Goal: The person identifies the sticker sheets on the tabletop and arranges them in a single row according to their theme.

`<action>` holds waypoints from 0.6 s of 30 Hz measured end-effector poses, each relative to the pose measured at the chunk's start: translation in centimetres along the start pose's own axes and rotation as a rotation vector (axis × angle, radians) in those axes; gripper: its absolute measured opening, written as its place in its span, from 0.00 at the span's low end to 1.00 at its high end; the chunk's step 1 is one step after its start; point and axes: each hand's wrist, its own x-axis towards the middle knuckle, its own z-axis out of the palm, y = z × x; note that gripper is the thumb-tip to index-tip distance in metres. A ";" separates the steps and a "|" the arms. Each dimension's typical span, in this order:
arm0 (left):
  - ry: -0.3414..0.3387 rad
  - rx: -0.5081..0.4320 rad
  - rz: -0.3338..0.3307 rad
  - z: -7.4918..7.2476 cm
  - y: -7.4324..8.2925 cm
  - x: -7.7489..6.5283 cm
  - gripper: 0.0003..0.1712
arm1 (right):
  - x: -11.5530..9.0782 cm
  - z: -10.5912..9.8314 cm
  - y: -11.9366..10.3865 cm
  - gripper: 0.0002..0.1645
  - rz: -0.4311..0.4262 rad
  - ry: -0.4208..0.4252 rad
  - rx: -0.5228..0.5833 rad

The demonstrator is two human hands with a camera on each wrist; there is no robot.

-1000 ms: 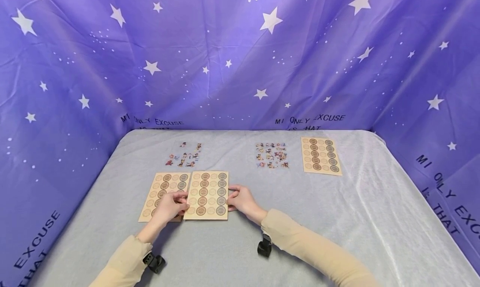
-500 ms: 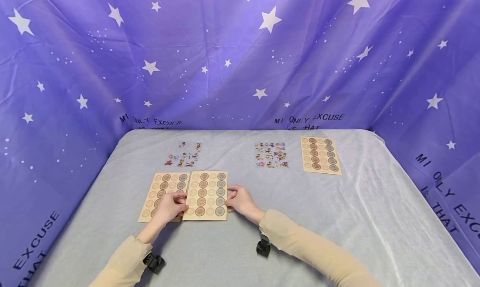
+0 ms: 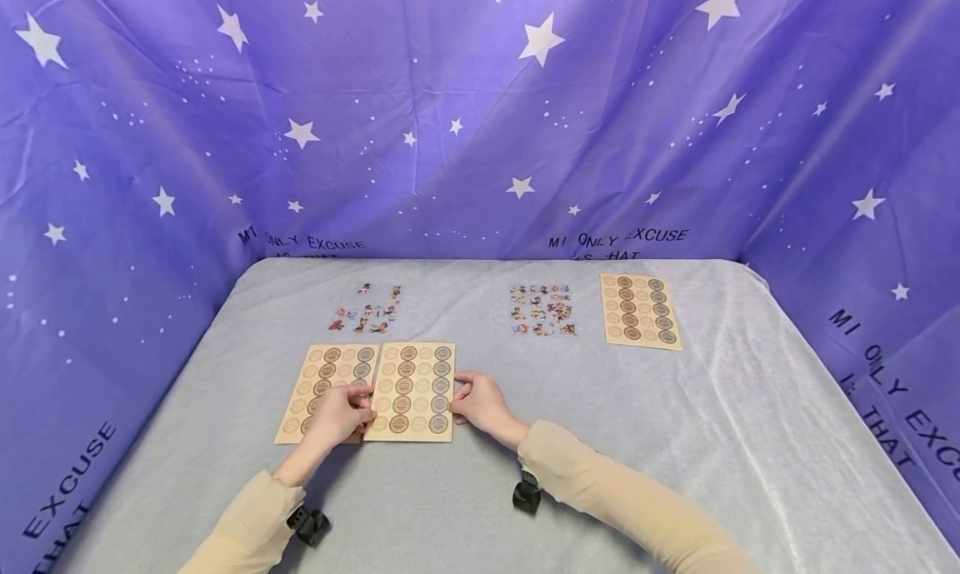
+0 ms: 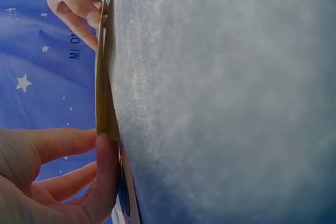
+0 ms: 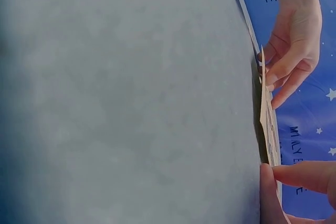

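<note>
While both hands are engaged on a single item, the listing begins with that piece: one tan sheet [image 3: 412, 391], rectangular, printed with four columns and five rows of round labels, alternately pale and darker, placed toward the near side of the table [image 3: 480, 507], left of centre. Left hand [image 3: 337, 411]: thumb and fingers pinched together on the left edge of this sheet. Right hand [image 3: 483, 403]: thumb and fingers pinched on its right edge, opposite. In the wrist views part of the sheet stands slightly off the cloth, its underside in shadow. Second sheet [image 3: 318, 370], of like pattern: lying directly left of the first, partly covered by the left hand; whether the two edges merely meet or overlap, cannot tell. Third sheet [image 3: 641, 311], same pattern: far right, flat, set at a slight angle, well apart from the hands. Left transparent sheet [image 3: 367, 311], bearing small coloured figures with gaps among them: flat, beyond the tan pair. Right transparent sheet [image 3: 543, 311], more fully filled with figures: flat, just left of the third sheet. Covering of table: pale grey, plush. Sleeves [image 3: 622, 491]: beige, two, each with a black device [image 3: 527, 492] at the cuff. Backdrop [image 3: 450, 74]: purple, white stars, black lettering along its lower part.
</note>
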 end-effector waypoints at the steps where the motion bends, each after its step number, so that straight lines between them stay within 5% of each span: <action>1: 0.000 -0.001 -0.001 0.0 0.0 0.0 0.22 | 0.0 0.0 0.0 0.30 -0.001 -0.006 0.001; 18: -0.013 0.042 0.039 -1.0 0.3 -0.2 0.18 | -0.4 -2.4 -0.1 0.22 0.009 -0.170 0.127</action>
